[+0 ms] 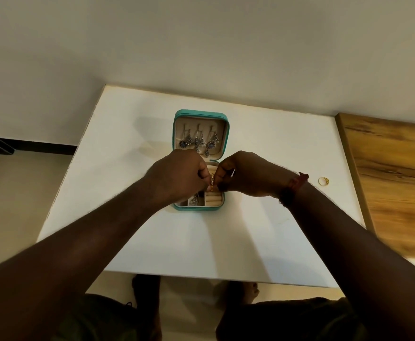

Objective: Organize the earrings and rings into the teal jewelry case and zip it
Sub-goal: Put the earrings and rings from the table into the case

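Teal jewelry case (200, 113): open on my white table (226, 242), around the middle, a bit toward the far edge; lid stands up at the back, base lies toward me
Lid: beige lining; silver drop earrings (198, 142) with bluish stones hang there in a row; exact count too small to tell
Base: mostly hidden under my hands; near edge shows beige ring rolls (212, 199) on the right side; a compartment on the left holds a small silver piece (194, 200), blurry, can't tell what it is
Zip: case not zipped
Left hand (177, 175): over the left part of the base; fingers curled in, tips pinching the gold earring (212, 180)
Right hand (248, 175): over the right part of the base; fingers curled, tips clamped on the same earring from the other side
Gold earring: small, hangs upright between my two sets of fingertips, above the base; whether it touches the case I can't tell
Gold ring (323, 181): lies on the table, well to the right of the case, near the right edge; nothing touching it
Wrist: red thread bracelet (297, 182) on my right wrist
Right of table: wooden board (393, 180), just beside the table edge
Behind: plain pale wall (201, 45)
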